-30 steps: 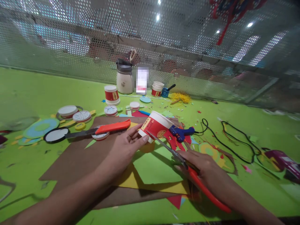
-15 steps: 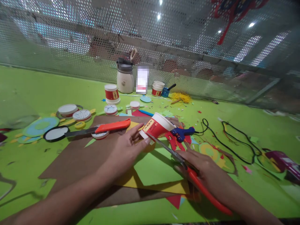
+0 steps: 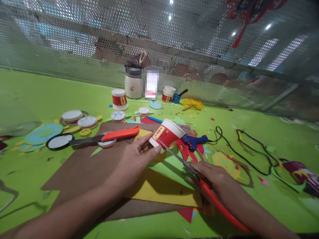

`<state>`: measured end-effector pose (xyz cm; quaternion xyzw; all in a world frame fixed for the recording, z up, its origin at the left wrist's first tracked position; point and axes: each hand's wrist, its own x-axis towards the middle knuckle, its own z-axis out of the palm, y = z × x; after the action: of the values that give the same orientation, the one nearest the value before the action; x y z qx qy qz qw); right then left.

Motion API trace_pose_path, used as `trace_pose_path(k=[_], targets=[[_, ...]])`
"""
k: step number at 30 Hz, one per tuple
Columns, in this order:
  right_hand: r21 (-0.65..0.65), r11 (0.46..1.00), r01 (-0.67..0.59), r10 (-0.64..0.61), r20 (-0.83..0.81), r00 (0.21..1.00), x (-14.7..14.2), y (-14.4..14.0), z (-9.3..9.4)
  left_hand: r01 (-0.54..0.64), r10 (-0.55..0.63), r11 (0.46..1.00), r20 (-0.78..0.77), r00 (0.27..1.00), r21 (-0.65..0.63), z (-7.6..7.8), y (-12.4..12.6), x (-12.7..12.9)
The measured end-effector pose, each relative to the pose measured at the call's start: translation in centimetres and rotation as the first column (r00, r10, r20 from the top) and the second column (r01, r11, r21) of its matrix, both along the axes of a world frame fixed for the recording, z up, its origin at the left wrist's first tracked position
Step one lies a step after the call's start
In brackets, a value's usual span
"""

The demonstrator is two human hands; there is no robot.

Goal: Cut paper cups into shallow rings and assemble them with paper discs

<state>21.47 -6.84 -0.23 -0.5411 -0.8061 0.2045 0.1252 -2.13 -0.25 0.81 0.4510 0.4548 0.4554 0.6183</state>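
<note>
A red-and-white paper cup [image 3: 166, 133] leans on its side above the sheets, its white rim toward the upper right. My left hand [image 3: 136, 156] is closed on the cup's lower left end between thumb and fingers. In my right hand [image 3: 211, 176] is a pair of scissors [image 3: 220, 207] with red handles. Their metal blades point up and left, and the tips reach the cup's lower edge. Whether they are cutting into it cannot be made out. Below lie a green paper sheet [image 3: 174, 169], a yellow sheet [image 3: 161, 191] and brown card [image 3: 87, 172].
An orange utility knife [image 3: 119, 133] lies left of the cup. Behind the cup is a blue glue gun [image 3: 194, 142] with a black cord. Further back stand another red cup [image 3: 119, 99], a white jug [image 3: 133, 83] and stacked cups [image 3: 168, 94]. Paper scraps litter the green table.
The green sheet beneath the cup has shifted or lifted, baring more of the yellow sheet. Both hands, cup and scissors have hardly moved.
</note>
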Motion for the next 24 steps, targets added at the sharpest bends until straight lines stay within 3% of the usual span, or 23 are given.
trace_pose_path(k=[4, 11, 17, 24], targets=[[0.006, 1.0, 0.003, -0.003, -0.001, 1.0, 0.03, 0.06, 0.01, 0.023, -0.021, 0.998, 0.031, 0.999, -0.054, -0.19, 0.0, -0.18], [0.035, 0.999, -0.007, 0.008, -0.041, 0.999, 0.16, 0.26, 0.1, 0.061, -0.022, 0.984, 0.226, 0.974, -0.168, 0.24, -0.13, -0.36], [0.028, 1.0, 0.003, -0.003, 0.0, 1.0, 0.44, 0.38, -0.34, 0.103, -0.079, 0.985, 0.174, 0.982, -0.135, 0.0, -0.04, -0.43], [-0.025, 1.0, -0.009, 0.008, -0.068, 0.998, 0.14, 0.28, 0.2, 0.069, -0.039, 0.98, 0.16, 0.986, -0.184, -0.29, -0.17, -0.36]])
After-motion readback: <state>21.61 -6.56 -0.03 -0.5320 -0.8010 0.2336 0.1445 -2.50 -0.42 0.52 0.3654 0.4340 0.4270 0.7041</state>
